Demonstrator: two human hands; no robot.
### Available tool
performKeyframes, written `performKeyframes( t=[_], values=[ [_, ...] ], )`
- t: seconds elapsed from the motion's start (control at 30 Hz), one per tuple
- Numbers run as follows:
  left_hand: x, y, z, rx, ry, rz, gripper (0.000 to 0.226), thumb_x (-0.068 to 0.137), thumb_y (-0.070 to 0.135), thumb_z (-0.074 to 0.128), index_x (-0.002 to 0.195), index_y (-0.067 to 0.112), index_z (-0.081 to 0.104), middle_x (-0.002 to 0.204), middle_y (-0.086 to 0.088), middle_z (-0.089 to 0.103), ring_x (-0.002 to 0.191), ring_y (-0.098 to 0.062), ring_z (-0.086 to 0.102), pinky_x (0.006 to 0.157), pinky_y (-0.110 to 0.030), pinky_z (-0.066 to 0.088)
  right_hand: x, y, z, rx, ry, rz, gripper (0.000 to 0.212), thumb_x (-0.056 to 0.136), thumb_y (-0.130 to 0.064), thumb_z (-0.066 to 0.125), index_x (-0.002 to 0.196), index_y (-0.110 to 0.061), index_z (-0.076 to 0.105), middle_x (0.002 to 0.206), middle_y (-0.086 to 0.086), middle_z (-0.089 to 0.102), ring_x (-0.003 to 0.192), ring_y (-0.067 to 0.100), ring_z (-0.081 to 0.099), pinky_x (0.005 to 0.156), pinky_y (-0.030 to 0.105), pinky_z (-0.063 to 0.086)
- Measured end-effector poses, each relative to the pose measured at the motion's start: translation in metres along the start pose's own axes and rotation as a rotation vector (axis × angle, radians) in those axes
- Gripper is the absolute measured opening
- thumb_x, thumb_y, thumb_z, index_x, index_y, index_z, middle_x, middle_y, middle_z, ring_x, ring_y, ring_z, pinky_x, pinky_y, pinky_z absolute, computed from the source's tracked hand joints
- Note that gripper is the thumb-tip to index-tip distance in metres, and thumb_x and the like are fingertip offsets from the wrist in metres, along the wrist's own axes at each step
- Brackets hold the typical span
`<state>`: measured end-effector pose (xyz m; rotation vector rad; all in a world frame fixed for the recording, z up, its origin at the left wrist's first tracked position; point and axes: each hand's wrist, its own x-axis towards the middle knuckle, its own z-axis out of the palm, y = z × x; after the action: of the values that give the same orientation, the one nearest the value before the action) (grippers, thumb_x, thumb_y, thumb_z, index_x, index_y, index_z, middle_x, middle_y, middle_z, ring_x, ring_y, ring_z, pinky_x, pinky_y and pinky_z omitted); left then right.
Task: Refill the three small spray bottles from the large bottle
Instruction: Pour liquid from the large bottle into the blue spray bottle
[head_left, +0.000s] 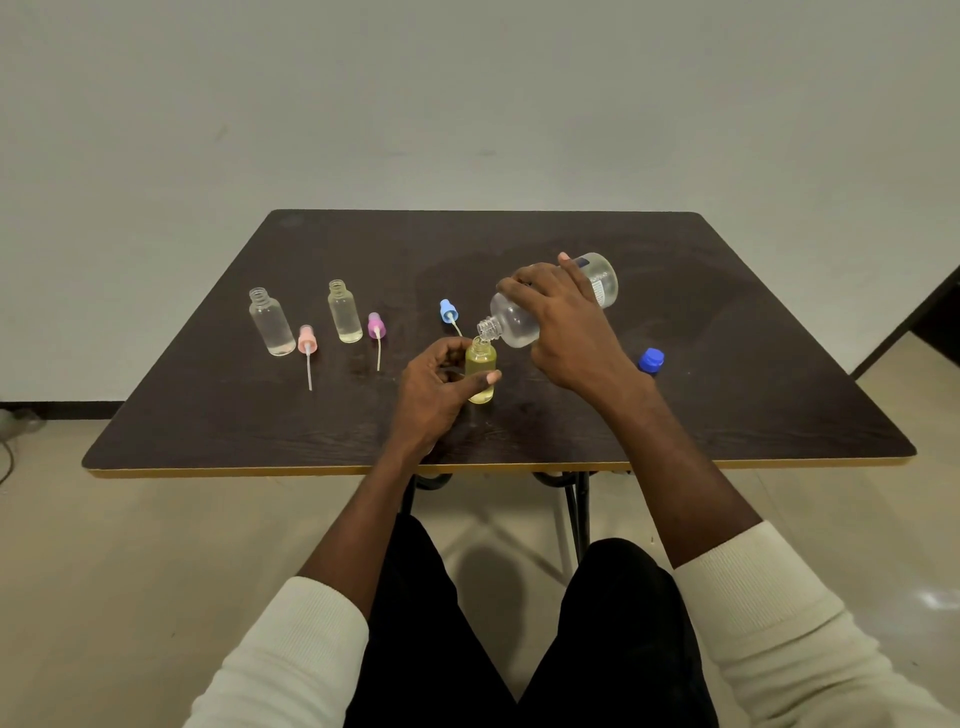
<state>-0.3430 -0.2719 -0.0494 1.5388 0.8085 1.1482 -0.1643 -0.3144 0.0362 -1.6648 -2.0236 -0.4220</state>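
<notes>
Right hand (566, 332) is gripping the large bottle (524, 317), tipping its neck over the yellow bottle (480, 376), mid-table toward the near edge, which the left hand (436, 387) is clasping. Advice: keep mouths aligned, pour slowly, stop before overflow.

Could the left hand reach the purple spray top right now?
Probably yes, but not freely. The purple spray top lies just left of the left hand with bare table between, yet that hand grips the small yellow bottle being filled, so it would have to let go first.
</notes>
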Motion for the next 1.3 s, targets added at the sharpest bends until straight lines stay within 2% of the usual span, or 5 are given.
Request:
performKeyframes(
  t=[0.27, 0.63, 1.03, 1.17, 1.3],
  values=[
    [0.000, 0.000, 0.001, -0.001, 0.006, -0.006, 0.040, 0.070, 0.032, 0.089, 0.106, 0.027, 0.072, 0.102, -0.007, 0.077, 0.097, -0.035, 0.072, 0.088, -0.053, 0.060, 0.000, 0.000, -0.001, 0.003, -0.008, 0.003, 0.065, 0.069, 0.002, 0.070, 0.131, -0.014, 0.058, 0.129, 0.007, 0.056, 0.128, 0.024, 0.046, 0.120, 0.033, -0.001],
    [-0.001, 0.002, 0.001, -0.003, 0.008, -0.013, 0.037, 0.076, 0.018, 0.088, 0.108, 0.023, 0.071, 0.103, -0.009, 0.076, 0.098, -0.035, 0.071, 0.088, -0.049, 0.060, -0.001, 0.001, 0.000, 0.024, -0.028, 0.036, 0.071, 0.067, 0.004, 0.071, 0.134, -0.015, 0.055, 0.133, 0.005, 0.053, 0.131, 0.022, 0.042, 0.119, 0.028, -0.007],
    [0.001, 0.001, 0.002, -0.032, 0.012, -0.022, 0.038, 0.077, 0.013, 0.088, 0.110, 0.016, 0.070, 0.102, -0.012, 0.076, 0.097, -0.035, 0.072, 0.086, -0.041, 0.061, -0.010, 0.001, 0.009, 0.215, -0.079, 0.209, 0.075, 0.071, -0.002, 0.073, 0.140, -0.017, 0.048, 0.141, 0.004, 0.051, 0.133, 0.022, 0.042, 0.119, 0.041, 0.018],
    [0.002, -0.001, 0.002, -0.036, 0.029, -0.041, 0.039, 0.075, 0.015, 0.089, 0.109, 0.017, 0.071, 0.101, -0.011, 0.077, 0.091, -0.027, 0.072, 0.083, -0.041, 0.061, -0.010, 0.003, 0.012, 0.413, 0.031, 0.339, 0.072, 0.068, -0.013, 0.077, 0.135, -0.018, 0.052, 0.133, 0.001, 0.056, 0.116, 0.018, 0.054, 0.095, 0.030, 0.047],
    [0.002, 0.000, 0.002, -0.035, 0.026, -0.039, 0.039, 0.076, 0.015, 0.089, 0.110, 0.019, 0.071, 0.102, -0.007, 0.077, 0.097, -0.033, 0.073, 0.083, -0.038, 0.061, -0.010, 0.000, 0.006, 0.629, 0.169, 0.488, 0.061, 0.064, -0.020, 0.084, 0.120, -0.026, 0.058, 0.112, -0.010, 0.062, 0.095, 0.005, 0.056, 0.073, 0.006, 0.042]
  ],
)
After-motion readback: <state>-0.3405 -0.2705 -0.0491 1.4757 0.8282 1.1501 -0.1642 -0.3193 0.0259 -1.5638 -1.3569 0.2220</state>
